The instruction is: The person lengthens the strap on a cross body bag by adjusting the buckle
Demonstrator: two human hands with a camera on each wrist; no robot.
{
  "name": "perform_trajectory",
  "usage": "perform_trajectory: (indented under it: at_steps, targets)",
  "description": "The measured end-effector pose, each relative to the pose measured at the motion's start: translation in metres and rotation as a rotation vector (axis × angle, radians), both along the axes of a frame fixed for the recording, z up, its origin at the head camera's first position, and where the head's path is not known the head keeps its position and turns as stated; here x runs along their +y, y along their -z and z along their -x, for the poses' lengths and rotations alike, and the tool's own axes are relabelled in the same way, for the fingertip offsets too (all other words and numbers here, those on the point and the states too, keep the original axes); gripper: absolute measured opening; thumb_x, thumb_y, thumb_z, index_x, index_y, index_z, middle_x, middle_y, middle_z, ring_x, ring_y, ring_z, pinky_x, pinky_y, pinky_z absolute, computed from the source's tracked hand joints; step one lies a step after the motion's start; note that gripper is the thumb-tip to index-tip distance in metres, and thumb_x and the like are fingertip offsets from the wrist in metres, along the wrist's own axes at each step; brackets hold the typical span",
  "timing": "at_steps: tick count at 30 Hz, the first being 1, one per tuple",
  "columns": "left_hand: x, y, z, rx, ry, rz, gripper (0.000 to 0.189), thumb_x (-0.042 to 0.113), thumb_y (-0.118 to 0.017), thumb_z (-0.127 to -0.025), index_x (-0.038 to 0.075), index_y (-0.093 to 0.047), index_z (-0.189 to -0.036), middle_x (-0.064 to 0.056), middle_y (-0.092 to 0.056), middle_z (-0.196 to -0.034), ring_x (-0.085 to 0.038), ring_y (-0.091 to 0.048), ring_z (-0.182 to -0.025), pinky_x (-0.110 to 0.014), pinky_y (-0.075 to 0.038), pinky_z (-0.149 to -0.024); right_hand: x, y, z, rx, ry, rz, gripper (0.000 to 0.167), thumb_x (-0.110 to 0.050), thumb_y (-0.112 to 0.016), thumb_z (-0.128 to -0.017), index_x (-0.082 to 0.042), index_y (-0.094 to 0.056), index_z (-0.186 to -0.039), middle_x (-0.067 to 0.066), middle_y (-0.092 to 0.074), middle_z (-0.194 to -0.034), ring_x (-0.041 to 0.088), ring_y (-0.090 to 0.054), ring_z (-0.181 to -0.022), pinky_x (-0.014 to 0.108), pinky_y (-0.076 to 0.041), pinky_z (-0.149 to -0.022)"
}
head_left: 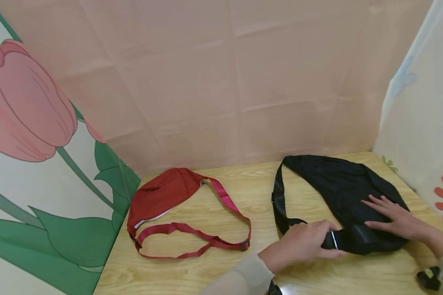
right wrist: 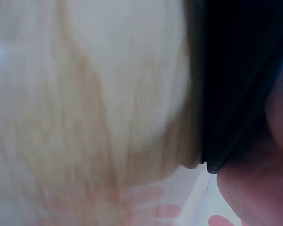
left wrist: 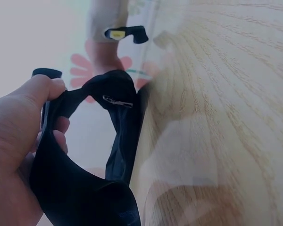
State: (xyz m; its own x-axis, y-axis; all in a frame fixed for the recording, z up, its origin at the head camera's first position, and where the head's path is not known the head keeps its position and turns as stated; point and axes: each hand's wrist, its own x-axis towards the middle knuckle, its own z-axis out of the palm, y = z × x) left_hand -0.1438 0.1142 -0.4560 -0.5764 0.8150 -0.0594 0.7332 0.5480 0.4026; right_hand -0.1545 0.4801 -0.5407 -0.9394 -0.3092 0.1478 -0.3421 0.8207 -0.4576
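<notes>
A black sling bag (head_left: 336, 180) lies on the right part of the table, its black strap (head_left: 278, 192) looping out to the left. My left hand (head_left: 304, 241) grips the strap near the bag's lower end, thumb and fingers around it. In the left wrist view the held strap (left wrist: 66, 183) curves above the table, and a zipper pull (left wrist: 117, 101) shows on the bag. My right hand (head_left: 395, 219) rests on the bag's right side with fingers spread. The right wrist view shows only the dark bag edge (right wrist: 240, 80) beside part of that hand.
To the left on the wooden table (head_left: 258, 270) lies a red waist bag (head_left: 166, 192) with its red strap (head_left: 203, 237) looped toward the middle. A pink sheet (head_left: 206, 82) hangs behind the table, and flower-printed sheets stand at both sides.
</notes>
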Motion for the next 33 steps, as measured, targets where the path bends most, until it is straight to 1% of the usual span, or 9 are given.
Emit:
perform_trajectory:
  at_steps: [3,9,11,15,17,19,22,25,33]
  targets:
    - [-0.001,0.000,0.000,0.001,-0.008,0.003,0.053,0.062,-0.060,-0.094,0.035,-0.048,-0.138,0.029,-0.055,-0.128,0.014,-0.054,-0.091,-0.009,-0.042,-0.079,0.004,0.000,0.002,-0.015,0.004,0.012,0.080,-0.022,-0.077,-0.089,-0.010,-0.036,-0.157,0.037,-0.019,-0.158,0.060,0.003,-0.146,0.069,0.014,-0.113]
    - [-0.001,-0.001,0.000,0.004,-0.020,-0.002,0.054,0.062,-0.060,-0.094,0.035,-0.049,-0.140,0.028,-0.054,-0.129,0.014,-0.055,-0.095,-0.009,-0.043,-0.079,0.011,0.001,0.005,0.008,-0.005,0.021,0.081,-0.020,-0.078,-0.087,-0.010,-0.037,-0.157,0.030,-0.016,-0.161,0.059,0.003,-0.147,0.069,0.014,-0.113]
    - [-0.002,-0.001,0.000,0.001,-0.023,-0.009,0.055,0.062,-0.060,-0.094,0.035,-0.049,-0.140,0.028,-0.054,-0.130,0.014,-0.055,-0.096,-0.009,-0.043,-0.079,0.013,0.002,0.005,0.011,-0.010,0.025,0.081,-0.019,-0.078,-0.088,-0.010,-0.037,-0.157,0.022,-0.013,-0.163,0.057,0.005,-0.148,0.068,0.014,-0.113]
    - [-0.003,0.000,-0.001,-0.019,-0.040,-0.023,0.056,0.062,-0.060,-0.093,0.035,-0.049,-0.141,0.028,-0.053,-0.133,0.014,-0.055,-0.100,-0.009,-0.043,-0.081,0.014,0.002,0.006,0.013,-0.019,0.040,0.079,-0.018,-0.077,-0.088,-0.010,-0.038,-0.156,-0.006,-0.007,-0.162,0.051,0.008,-0.150,0.069,0.015,-0.112]
    - [-0.004,0.000,-0.001,-0.028,-0.051,-0.031,0.057,0.063,-0.060,-0.093,0.035,-0.049,-0.141,0.028,-0.053,-0.135,0.014,-0.055,-0.101,-0.009,-0.043,-0.082,0.015,0.002,0.006,0.008,-0.023,0.046,0.078,-0.017,-0.077,-0.089,-0.010,-0.038,-0.157,-0.012,-0.006,-0.160,0.048,0.009,-0.150,0.069,0.015,-0.112]
    - [-0.005,0.000,-0.001,-0.028,-0.055,-0.039,0.057,0.062,-0.061,-0.093,0.034,-0.049,-0.141,0.027,-0.054,-0.135,0.014,-0.055,-0.102,-0.009,-0.044,-0.082,0.017,0.002,0.008,0.003,-0.026,0.053,0.077,-0.017,-0.077,-0.089,-0.009,-0.039,-0.156,-0.006,-0.008,-0.162,0.050,0.009,-0.150,0.069,0.015,-0.112]
    - [-0.006,0.000,-0.001,-0.021,-0.060,-0.040,0.058,0.063,-0.060,-0.093,0.034,-0.049,-0.142,0.027,-0.054,-0.136,0.014,-0.055,-0.103,-0.009,-0.044,-0.083,0.018,0.003,0.011,-0.016,-0.016,0.045,0.076,-0.019,-0.077,-0.089,-0.006,-0.040,-0.155,0.017,-0.011,-0.164,0.055,0.008,-0.148,0.070,0.015,-0.111]
    - [-0.006,0.000,0.000,-0.019,-0.061,-0.040,0.059,0.063,-0.060,-0.093,0.034,-0.049,-0.143,0.026,-0.054,-0.136,0.013,-0.055,-0.104,-0.009,-0.044,-0.084,0.021,0.003,0.015,-0.032,0.001,0.041,0.075,-0.020,-0.078,-0.088,-0.001,-0.043,-0.151,0.037,-0.019,-0.158,0.060,0.006,-0.146,0.071,0.014,-0.111]
    - [-0.011,-0.001,0.000,0.051,-0.058,-0.040,0.060,0.063,-0.061,-0.093,0.033,-0.051,-0.143,0.024,-0.057,-0.134,0.012,-0.057,-0.104,-0.008,-0.044,-0.083,0.026,0.001,0.020,-0.091,-0.001,0.070,0.075,-0.021,-0.077,-0.089,0.005,-0.042,-0.149,0.047,-0.022,-0.151,0.061,0.011,-0.144,0.072,0.018,-0.108]
